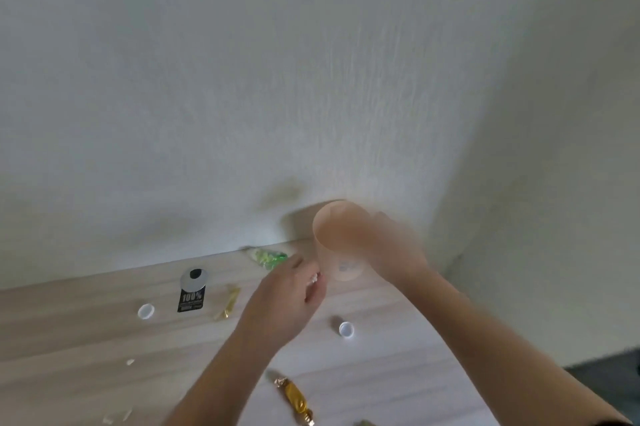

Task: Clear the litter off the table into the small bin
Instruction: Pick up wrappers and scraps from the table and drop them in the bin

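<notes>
The small bin (337, 238), a pale peach cup, is tipped towards me near the wall; my right hand (391, 249) grips its side, blurred. My left hand (291, 290) is just left of the bin and pinches a small white scrap (314, 277) between its fingertips. Litter lies on the light wooden table (86, 332): a green wrapper (268, 257), a black packet with a silver lid (193, 288), a thin gold wrapper (229, 301), two white bottle caps (145, 311) (346, 329), and a gold candy wrapper (296, 399).
A white wall (277, 79) runs right behind the table and turns a corner at the right. Small pale scraps (117, 417) lie near the table's front left. Dark floor (602, 373) shows beyond the table's right edge.
</notes>
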`<state>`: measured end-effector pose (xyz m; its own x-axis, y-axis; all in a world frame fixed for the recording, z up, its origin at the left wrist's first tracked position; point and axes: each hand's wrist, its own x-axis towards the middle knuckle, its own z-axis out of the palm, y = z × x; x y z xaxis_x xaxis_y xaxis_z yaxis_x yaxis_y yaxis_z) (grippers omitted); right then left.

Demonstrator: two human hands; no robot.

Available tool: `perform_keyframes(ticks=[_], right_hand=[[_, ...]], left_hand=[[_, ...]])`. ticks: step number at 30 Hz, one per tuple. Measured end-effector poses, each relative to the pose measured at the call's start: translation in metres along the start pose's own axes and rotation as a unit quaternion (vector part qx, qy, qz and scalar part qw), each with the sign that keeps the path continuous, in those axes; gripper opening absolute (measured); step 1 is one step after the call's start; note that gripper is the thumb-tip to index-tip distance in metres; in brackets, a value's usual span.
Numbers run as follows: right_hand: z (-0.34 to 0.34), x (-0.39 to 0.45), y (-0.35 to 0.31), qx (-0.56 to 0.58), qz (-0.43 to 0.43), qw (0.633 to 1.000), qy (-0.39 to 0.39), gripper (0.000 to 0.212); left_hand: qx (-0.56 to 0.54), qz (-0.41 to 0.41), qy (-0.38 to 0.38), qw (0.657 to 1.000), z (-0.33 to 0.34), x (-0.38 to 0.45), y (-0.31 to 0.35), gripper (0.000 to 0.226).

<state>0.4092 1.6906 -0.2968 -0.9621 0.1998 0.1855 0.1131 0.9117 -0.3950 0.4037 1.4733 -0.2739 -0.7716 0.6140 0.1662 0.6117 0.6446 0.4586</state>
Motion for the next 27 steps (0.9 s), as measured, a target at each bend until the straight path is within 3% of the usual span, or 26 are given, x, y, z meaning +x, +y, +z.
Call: perform_keyframes(ticks=[7,10,16,20,27], right_hand=[[0.049,0.083,0.001,0.015,-0.04,0.996,-0.079,0.037],[0.069,0.094,0.002,-0.045,-0.075,0.988,-0.129,0.043],[0.087,0.09,0.02,-0.046,-0.075,0.976,-0.198,0.042],[0.085,0.076,0.034,-0.011,-0.075,0.983,-0.168,0.043],[0.055,0.03,0.063,0.014,-0.066,0.994,-0.086,0.024]], left_hand=[[-0.006,-0.076,0.006,0.997,0.014,-0.008,-0.015,0.023],[-0.002,-0.096,0.003,0.995,0.021,-0.009,-0.019,0.021],[0.013,-0.117,0.009,0.993,0.036,-0.001,-0.026,0.017],[0.03,-0.122,0.009,0.992,0.049,0.019,-0.024,0.018],[0.046,-0.054,0.007,0.997,0.082,0.099,-0.017,0.011]])
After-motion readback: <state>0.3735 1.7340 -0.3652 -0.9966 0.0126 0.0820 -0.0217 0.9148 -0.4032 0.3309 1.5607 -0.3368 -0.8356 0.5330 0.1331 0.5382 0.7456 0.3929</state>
